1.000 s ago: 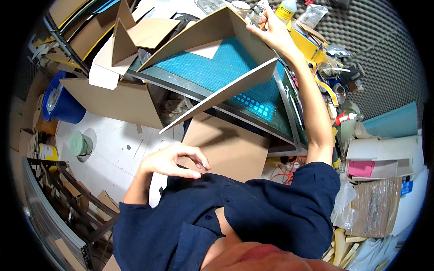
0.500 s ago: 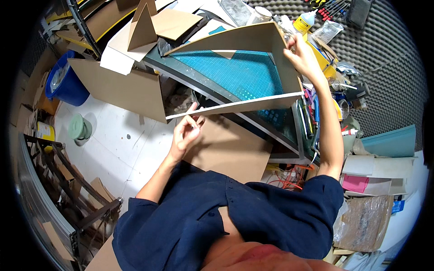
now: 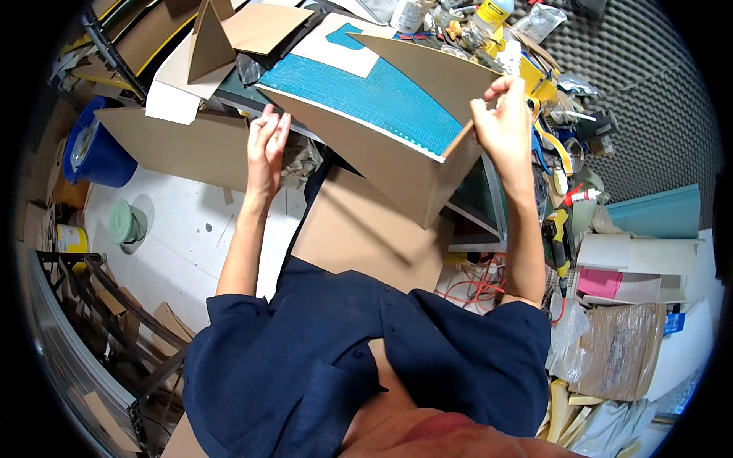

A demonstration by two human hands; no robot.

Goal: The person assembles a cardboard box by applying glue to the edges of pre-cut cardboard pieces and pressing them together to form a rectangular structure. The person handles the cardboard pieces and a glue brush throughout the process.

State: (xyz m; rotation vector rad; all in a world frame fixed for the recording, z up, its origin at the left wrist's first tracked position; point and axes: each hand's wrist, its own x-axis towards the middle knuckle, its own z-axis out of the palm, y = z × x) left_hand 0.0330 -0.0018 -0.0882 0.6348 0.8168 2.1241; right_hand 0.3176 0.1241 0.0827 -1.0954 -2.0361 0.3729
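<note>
One right hand [image 3: 500, 122] is gripping one cardboard construction [image 3: 374, 162]; one left hand [image 3: 265, 156] is showing beside it. Left of the grip, one turquoise cutting mat [image 3: 370, 98] is lying and, well apart, one blue bucket [image 3: 116, 166] and one green bucket [image 3: 122, 223] are standing. Beyond the grip, one yellow-labelled bottle [image 3: 492, 14] is standing.

Workshop, cutting mat [image 3: 370, 99], yellow power tool [image 3: 560, 238]

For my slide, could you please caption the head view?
Right hand holding cardboard panels over a blue mat, left hand near their edge.
</note>
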